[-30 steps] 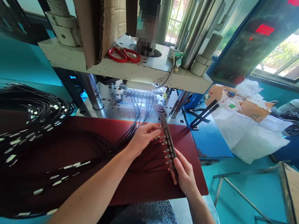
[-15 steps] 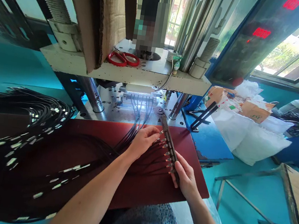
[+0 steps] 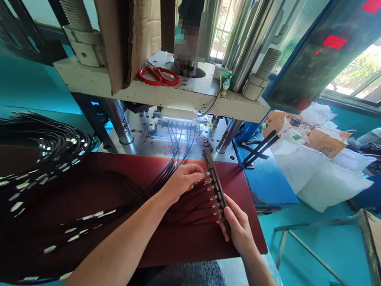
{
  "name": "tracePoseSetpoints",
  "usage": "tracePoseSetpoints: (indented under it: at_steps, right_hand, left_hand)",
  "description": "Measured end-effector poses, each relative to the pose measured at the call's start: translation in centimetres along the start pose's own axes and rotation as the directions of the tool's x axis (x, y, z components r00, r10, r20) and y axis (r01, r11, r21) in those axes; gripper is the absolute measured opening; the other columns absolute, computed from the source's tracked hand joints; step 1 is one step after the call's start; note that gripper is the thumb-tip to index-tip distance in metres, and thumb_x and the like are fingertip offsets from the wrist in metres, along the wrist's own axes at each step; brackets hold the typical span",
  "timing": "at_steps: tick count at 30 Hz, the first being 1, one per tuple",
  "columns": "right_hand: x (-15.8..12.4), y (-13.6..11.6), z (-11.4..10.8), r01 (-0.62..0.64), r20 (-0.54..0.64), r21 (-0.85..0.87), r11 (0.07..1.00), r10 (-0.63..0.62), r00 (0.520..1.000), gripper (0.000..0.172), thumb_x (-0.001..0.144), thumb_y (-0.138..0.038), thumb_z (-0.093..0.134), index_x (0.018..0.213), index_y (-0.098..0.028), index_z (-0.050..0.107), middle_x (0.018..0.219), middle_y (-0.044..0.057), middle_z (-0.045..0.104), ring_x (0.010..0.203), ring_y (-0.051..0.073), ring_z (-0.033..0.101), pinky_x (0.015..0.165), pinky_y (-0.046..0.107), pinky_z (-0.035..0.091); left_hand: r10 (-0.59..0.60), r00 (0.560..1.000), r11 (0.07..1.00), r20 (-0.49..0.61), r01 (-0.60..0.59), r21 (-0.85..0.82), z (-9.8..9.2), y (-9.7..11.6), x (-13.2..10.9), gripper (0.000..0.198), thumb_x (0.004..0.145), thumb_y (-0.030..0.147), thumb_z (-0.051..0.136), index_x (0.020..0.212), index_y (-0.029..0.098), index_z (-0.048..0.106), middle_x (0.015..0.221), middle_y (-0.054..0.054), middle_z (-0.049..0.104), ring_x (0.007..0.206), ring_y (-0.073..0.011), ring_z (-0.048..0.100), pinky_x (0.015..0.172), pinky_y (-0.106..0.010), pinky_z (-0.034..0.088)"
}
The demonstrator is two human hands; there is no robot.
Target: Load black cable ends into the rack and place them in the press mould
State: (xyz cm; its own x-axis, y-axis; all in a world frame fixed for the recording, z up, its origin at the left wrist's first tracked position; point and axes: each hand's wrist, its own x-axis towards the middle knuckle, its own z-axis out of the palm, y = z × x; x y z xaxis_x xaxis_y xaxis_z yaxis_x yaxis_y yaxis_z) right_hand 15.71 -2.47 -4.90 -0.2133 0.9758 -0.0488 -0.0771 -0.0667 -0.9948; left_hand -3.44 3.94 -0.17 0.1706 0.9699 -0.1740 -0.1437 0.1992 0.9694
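Note:
My right hand (image 3: 239, 222) is closed around the near end of a long dark metal bar (image 3: 216, 180), which lies slanted over the reddish-brown board (image 3: 161, 244). Several small metal cable connectors (image 3: 213, 197) sit in a row along the bar's left side, with thin black cables trailing left from them. My left hand (image 3: 185, 180) pinches a cable connector (image 3: 206, 175) against the bar's upper part. Its fingertips partly cover that connector. Behind my left hand, black cables (image 3: 176, 153) run up into a clear-looking fixture (image 3: 176, 129) on the press bed.
A large bundle of black cables (image 3: 65, 143) with pale ends covers the board's left side. Red-handled scissors (image 3: 157, 76) lie on the cream press plate (image 3: 183, 98). Steel columns (image 3: 229, 137) flank the bed. White sacks (image 3: 329, 173) stand at right, behind a metal frame (image 3: 316, 257).
The left fingers and the connector they pinch have moved slightly closer to the bar. The right hand keeps hold of the bar, and the view has shifted very slightly.

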Motion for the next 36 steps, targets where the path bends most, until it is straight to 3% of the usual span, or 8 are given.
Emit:
tracePoseSetpoints:
  at_steps: [7, 15, 18, 21, 26, 30, 33, 36]
  right_hand:
    - [0.0, -0.1, 0.1, -0.006, 0.011, -0.054, 0.999, 0.006, 1.0, 0.045, 0.087, -0.042, 0.049, 0.125, -0.019, 0.047, 0.057, -0.004, 0.048, 0.037, 0.005, 0.036, 0.028, 0.015, 0.028]
    - [-3.2, -0.5, -0.6, -0.024, -0.012, -0.369, 0.929, 0.021, 1.0, 0.05, 0.09, -0.046, 0.038, 0.131, -0.017, 0.04, 0.047, -0.006, 0.042, 0.034, 0.007, 0.033, 0.031, 0.018, 0.028]
    - [-4.0, -1.0, -0.6, -0.036, -0.026, -0.485, 0.874, 0.027, 0.999, 0.05, 0.091, -0.047, 0.033, 0.13, -0.015, 0.039, 0.047, -0.006, 0.043, 0.033, 0.009, 0.033, 0.032, 0.02, 0.026]
    - [-4.0, -1.4, -0.4, -0.047, -0.022, -0.608, 0.793, 0.041, 0.999, 0.046, 0.09, -0.042, 0.034, 0.127, -0.016, 0.04, 0.059, -0.001, 0.055, 0.044, 0.013, 0.047, 0.039, 0.023, 0.033]
    - [-3.1, -1.9, -0.2, -0.074, -0.046, -0.834, 0.546, 0.066, 0.997, 0.035, 0.089, -0.03, 0.034, 0.12, -0.015, 0.041, 0.085, 0.007, 0.066, 0.075, 0.023, 0.061, 0.06, 0.029, 0.039]
    - [-2.6, -2.4, 0.2, -0.09, -0.072, -0.986, 0.138, 0.137, 0.988, 0.027, 0.092, -0.027, 0.028, 0.114, -0.014, 0.039, 0.075, 0.008, 0.068, 0.07, 0.028, 0.064, 0.051, 0.029, 0.029]
    - [-2.5, -2.6, 0.5, -0.025, -0.038, -0.996, -0.089, 0.152, 0.988, 0.023, 0.094, -0.028, 0.028, 0.107, -0.015, 0.041, 0.071, 0.007, 0.068, 0.067, 0.029, 0.065, 0.047, 0.029, 0.019]
    - [-2.5, -2.8, 0.5, 0.032, 0.001, -0.984, -0.177, 0.172, 0.985, 0.022, 0.094, -0.028, 0.03, 0.102, -0.014, 0.044, 0.069, 0.008, 0.068, 0.065, 0.029, 0.065, 0.046, 0.03, 0.017]
  left_hand:
    - [0.042, 0.999, 0.999, -0.009, -0.042, 0.031, 0.2, -0.2, 0.2, 0.018, 0.063, 0.032, 0.057, 0.064, 0.015, 0.052, 0.048, 0.008, 0.038, 0.041, -0.0038, 0.028, 0.041, -0.019, 0.018]
    - [0.126, 0.987, 0.962, 0.095, -0.145, 0.233, 1.8, -2.7, 0.4, 0.017, 0.07, 0.029, 0.05, 0.062, 0.014, 0.053, 0.054, 0.005, 0.044, 0.051, -0.0076, 0.035, 0.049, -0.021, 0.026]
    - [0.168, 0.974, 0.891, 0.151, -0.216, 0.399, 2.2, -3.6, 0.8, 0.016, 0.074, 0.025, 0.048, 0.065, 0.014, 0.055, 0.06, 0.002, 0.053, 0.059, -0.0104, 0.045, 0.056, -0.022, 0.034]
    - [0.174, 0.965, 0.724, 0.194, -0.259, 0.64, 2.4, -3.9, 1.2, 0.018, 0.079, 0.022, 0.045, 0.071, 0.014, 0.059, 0.07, -0.002, 0.062, 0.068, -0.0136, 0.054, 0.063, -0.023, 0.039]
    - [0.219, 0.959, 0.526, 0.182, -0.273, 0.805, 3.3, -4.2, 1.4, 0.018, 0.08, 0.016, 0.044, 0.077, 0.013, 0.062, 0.083, -0.01, 0.064, 0.084, -0.0214, 0.057, 0.08, -0.033, 0.04]
    - [0.261, 0.941, 0.429, 0.217, -0.315, 0.847, 3.2, -3.8, 1.1, 0.019, 0.079, 0.013, 0.043, 0.082, 0.013, 0.062, 0.095, -0.013, 0.06, 0.096, -0.0236, 0.053, 0.089, -0.036, 0.037]
    - [0.294, 0.93, 0.424, 0.223, -0.336, 0.841, 1.7, -2.3, 1.2, 0.019, 0.079, 0.016, 0.045, 0.087, 0.014, 0.062, 0.094, -0.01, 0.061, 0.09, -0.0208, 0.055, 0.085, -0.033, 0.041]
    - [0.351, 0.93, 0.486, 0.106, -0.278, 0.829, -1.2, -0.3, 1.9, 0.017, 0.077, 0.018, 0.048, 0.086, 0.016, 0.062, 0.088, -0.008, 0.061, 0.084, -0.0194, 0.056, 0.081, -0.032, 0.043]
